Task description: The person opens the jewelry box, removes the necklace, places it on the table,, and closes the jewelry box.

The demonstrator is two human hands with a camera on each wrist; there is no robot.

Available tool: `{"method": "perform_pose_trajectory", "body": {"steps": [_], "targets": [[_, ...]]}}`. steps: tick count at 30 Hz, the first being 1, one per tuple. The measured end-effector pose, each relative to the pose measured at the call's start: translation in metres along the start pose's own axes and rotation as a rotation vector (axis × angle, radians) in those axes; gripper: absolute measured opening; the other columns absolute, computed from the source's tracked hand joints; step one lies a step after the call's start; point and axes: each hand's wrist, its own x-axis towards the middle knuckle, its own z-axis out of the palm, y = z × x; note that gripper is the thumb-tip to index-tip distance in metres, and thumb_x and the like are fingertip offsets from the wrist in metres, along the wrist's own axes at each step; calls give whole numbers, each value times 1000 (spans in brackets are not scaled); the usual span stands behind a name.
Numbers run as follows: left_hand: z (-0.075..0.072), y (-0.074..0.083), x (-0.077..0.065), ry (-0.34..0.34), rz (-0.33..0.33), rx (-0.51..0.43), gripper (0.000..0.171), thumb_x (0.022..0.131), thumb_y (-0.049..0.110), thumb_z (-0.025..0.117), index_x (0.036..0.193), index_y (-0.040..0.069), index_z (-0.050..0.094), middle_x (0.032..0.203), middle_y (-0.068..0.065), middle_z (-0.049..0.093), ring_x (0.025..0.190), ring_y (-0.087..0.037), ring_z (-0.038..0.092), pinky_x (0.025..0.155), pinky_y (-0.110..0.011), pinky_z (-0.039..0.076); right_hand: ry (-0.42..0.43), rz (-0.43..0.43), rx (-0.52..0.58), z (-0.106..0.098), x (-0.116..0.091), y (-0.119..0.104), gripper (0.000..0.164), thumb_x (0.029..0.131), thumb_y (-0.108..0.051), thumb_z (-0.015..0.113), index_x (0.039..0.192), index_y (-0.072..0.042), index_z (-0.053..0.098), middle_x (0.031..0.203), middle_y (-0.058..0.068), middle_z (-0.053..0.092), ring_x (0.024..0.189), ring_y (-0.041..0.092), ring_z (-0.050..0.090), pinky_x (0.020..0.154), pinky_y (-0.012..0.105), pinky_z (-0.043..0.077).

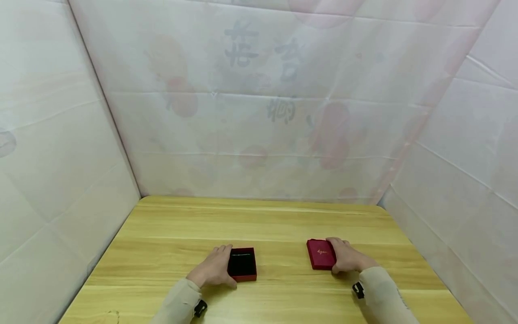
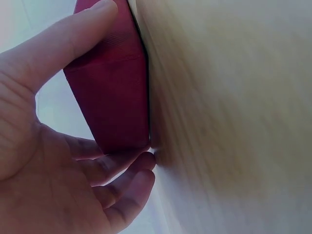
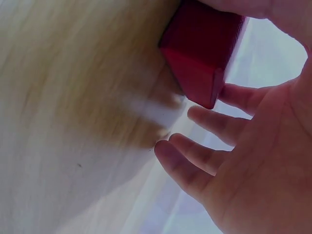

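Observation:
On the left of the table lies a small red box base (image 1: 244, 278) with a black lining and a thin slit across it. My left hand (image 1: 214, 267) holds it from its left side, thumb at the near edge and fingers at the far edge. In the left wrist view the thumb presses the box's red side wall (image 2: 109, 102). To the right, a red box lid (image 1: 321, 254) with gold script on top lies flat. My right hand (image 1: 346, 256) grips its right side between thumb and fingers; the right wrist view shows the lid's red side (image 3: 195, 44).
Both pieces rest on a light wooden table (image 1: 279, 225), a gap of bare wood between them. White fabric walls (image 1: 243, 135) with faint print stand behind and at both sides. A small black clip (image 1: 200, 308) is at the left cuff, another (image 1: 358, 290) at the right.

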Motion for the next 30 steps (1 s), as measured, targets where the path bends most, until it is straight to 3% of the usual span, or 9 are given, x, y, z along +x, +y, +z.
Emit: {"method": "perform_pose_trajectory", "body": {"steps": [6,12,16,20,25,30], "targets": [[-1,-1,0,-13,-16,-51,107,65,33,88,140,-11,27,139,-30,36,127,-46,33,102,-55,32,15,-25,-17,0,-1,-6,105,53,-13,87,140,8,32,136,27,38,118,46,37,87,58,41],[-3,-4,0,-18,-21,-116,107,67,35,86,142,-10,25,142,-29,33,129,-49,27,103,-58,28,42,-57,-20,-1,-1,-16,104,58,-32,87,140,6,35,137,24,40,120,44,37,85,54,43],[-3,-6,1,-19,-22,-140,106,68,36,85,142,-9,26,143,-29,32,130,-50,25,103,-60,26,87,-85,-13,0,1,-24,89,70,-40,80,137,4,41,136,24,41,120,42,37,83,53,45],[-3,-9,2,-17,-17,-151,105,68,37,84,142,-10,26,142,-29,32,130,-49,26,103,-60,27,162,-134,6,3,4,-32,64,82,-35,73,129,1,51,131,21,46,116,38,43,81,50,47],[-2,-12,2,-10,1,-142,104,69,39,83,141,-11,27,142,-28,33,130,-47,28,104,-58,27,235,-203,50,8,8,-46,37,85,-21,70,115,-2,60,114,12,55,101,28,52,77,43,50],[-2,-12,2,5,23,-128,103,68,39,84,139,-11,30,139,-28,36,128,-46,31,102,-58,29,227,-239,59,12,9,-61,33,87,-17,68,115,-1,60,107,10,58,94,23,55,77,41,49]]}}
